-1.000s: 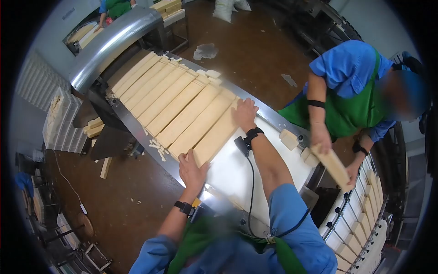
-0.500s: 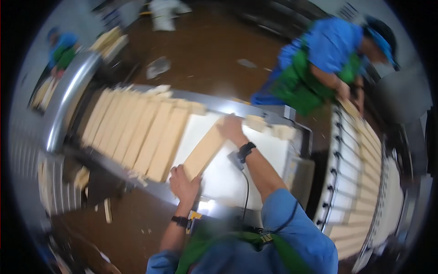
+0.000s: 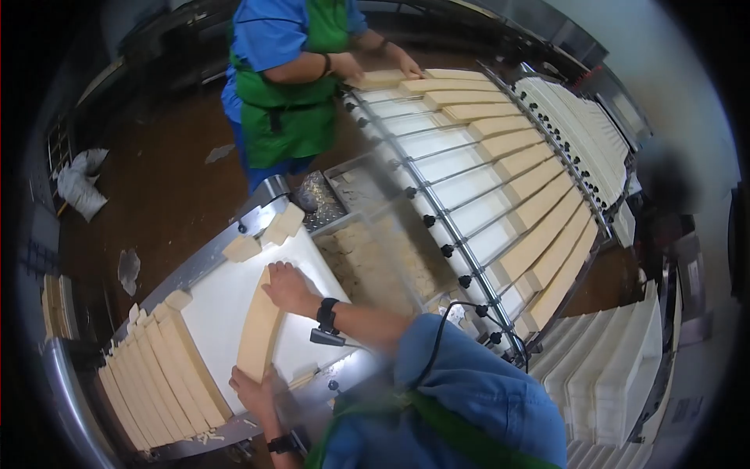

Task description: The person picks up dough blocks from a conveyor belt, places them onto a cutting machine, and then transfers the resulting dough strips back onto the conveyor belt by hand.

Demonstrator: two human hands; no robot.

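A long pale slab [image 3: 258,327] lies between my hands over the white belt [image 3: 215,285]. My left hand [image 3: 254,392] holds its near end, fingers wrapped round the edge. At the far end, my right hand [image 3: 287,288] grips the same slab. A row of similar slabs [image 3: 160,371] sits side by side on the belt to the left. Small cut pieces [image 3: 284,224] rest at the belt's far edge, beyond my right hand.
A co-worker [image 3: 289,86] in a green apron handles a slab at a second conveyor [image 3: 461,199] with metal dividers and black knobs. Bins of scraps [image 3: 363,254] stand between the conveyors. Stacked white trays [image 3: 605,363] are at the lower right.
The view has swung to the right, bringing the second conveyor and scrap bins into fuller sight. Both my hands still hold the slab, now farther from the row of slabs.
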